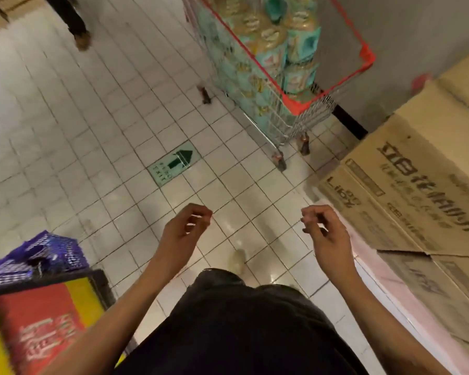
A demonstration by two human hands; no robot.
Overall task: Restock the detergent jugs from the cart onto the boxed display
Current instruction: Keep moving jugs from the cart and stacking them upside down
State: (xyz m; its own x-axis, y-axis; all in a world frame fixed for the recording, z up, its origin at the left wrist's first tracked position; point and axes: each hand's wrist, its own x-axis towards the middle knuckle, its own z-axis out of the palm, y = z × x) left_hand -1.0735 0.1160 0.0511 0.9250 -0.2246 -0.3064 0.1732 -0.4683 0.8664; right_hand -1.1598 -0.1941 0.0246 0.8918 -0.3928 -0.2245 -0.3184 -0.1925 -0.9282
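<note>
With the left hand point(186, 230) and right hand point(326, 231) both empty, fingers loosely curled, and the detergent jugs point(271, 40) stacked in the cart point(295, 107) ahead, best step close and lift squarely before turning to the cardboard boxes point(417, 185).

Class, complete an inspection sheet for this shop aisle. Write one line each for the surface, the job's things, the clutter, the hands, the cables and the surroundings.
Surface: white tiled floor with a green exit arrow sticker.
Job's things: red-rimmed shopping cart loaded with teal-and-gold detergent jugs; cardboard boxes at right, no jugs seen on them.
Clutter: purple basket lower left; blurred red-and-yellow packaging below it.
Hands: left hand and right hand raised, fingers loosely curled, holding nothing.
Cables: nothing seen.
Surroundings: grey wall behind the cart; another person's leg upper left.
</note>
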